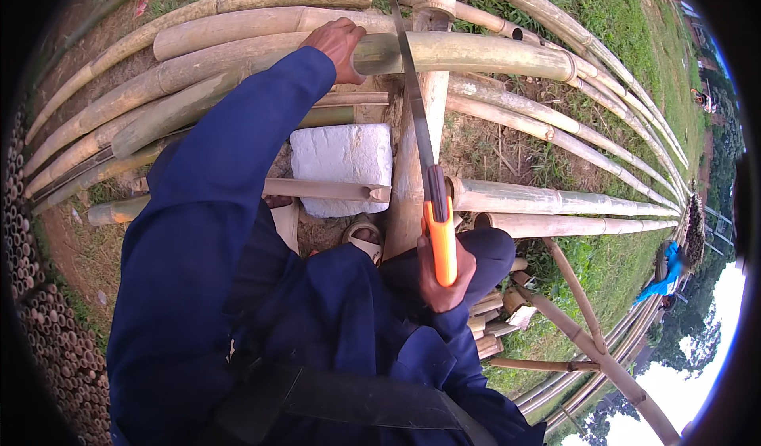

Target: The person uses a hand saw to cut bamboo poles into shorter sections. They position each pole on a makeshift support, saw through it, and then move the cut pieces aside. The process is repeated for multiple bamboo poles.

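My right hand is wrapped round the orange handle of a handsaw, in front of my body. The long blade points away from me and crosses over a thick bamboo pole. Whether its teeth touch the bamboo, I cannot tell. My left hand grips that same pole just left of the blade, with my left arm stretched forward. The pole lies crosswise over an upright-looking bamboo support, and its right end shows a cut edge.
A white block sits between my feet and the poles, with a split bamboo piece across it. Many long poles spread left and right. Short offcuts lie by my right knee. Stacked bamboo stands at lower left.
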{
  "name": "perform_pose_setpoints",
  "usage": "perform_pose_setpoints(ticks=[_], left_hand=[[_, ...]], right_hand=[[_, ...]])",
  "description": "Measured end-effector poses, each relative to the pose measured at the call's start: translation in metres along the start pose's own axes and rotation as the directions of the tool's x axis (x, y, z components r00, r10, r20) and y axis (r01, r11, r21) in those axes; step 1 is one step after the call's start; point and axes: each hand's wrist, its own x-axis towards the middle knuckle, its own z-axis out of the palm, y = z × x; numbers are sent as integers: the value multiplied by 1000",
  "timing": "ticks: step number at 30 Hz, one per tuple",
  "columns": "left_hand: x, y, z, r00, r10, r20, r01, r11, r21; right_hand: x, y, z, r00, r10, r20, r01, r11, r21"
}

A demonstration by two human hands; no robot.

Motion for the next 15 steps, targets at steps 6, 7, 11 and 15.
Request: perform_pose_setpoints(ticks=[6, 7, 11, 15], left_hand=[[-3, 6, -9, 1000, 16, -11, -15, 999, 44], [-10, 3, 1, 997, 41, -60, -39, 999, 39], [-14, 16, 6, 996, 72, -55, -65, 991, 120], [-12, 17, 15, 996, 19, -88, -11, 996, 92]], right_hand=[[47, 1, 28, 994, -88, -60, 91, 994, 52], [32, 1, 20, 998, -14, -53, 18, 997, 76], [-14, -8, -2, 995, -84, -56, 82, 995, -50], [9, -36, -8, 999, -40, -23, 39, 999, -27]])
